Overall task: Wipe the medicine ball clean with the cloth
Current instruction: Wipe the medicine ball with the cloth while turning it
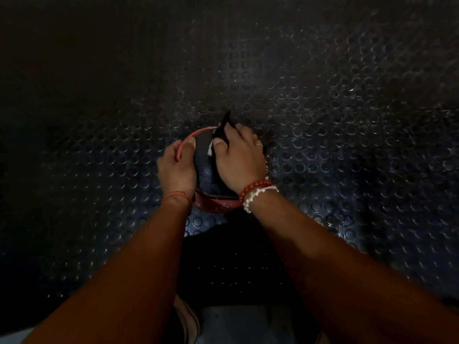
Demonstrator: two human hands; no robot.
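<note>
Left wrist: an orange thread [177, 196] is worn just behind the hand.
Left hand [176, 167]: it is clasped on the ball's left side, with the thumb laid over the top beside a red stripe and the index finger curved round the outside of it; the other fingers are hidden.
Medicine ball [207, 172]: a black, grainy ball with red stripes is set on the floor between the two hands, in front of the person's legs.
Cloth [221, 131]: a dark cloth is pressed on the ball's upper right; one corner is stuck up past the fingers, and a small white tag [210, 148] is seen by the thumb.
Right hand [239, 160]: the cloth is pinched between thumb and fingers, and a ring [259, 145] is worn.
Right wrist: a red bead bracelet [254, 188] and a white bead bracelet [258, 197] are worn side by side.
Floor [347, 120]: dark rubber studded with round discs is seen all around.
</note>
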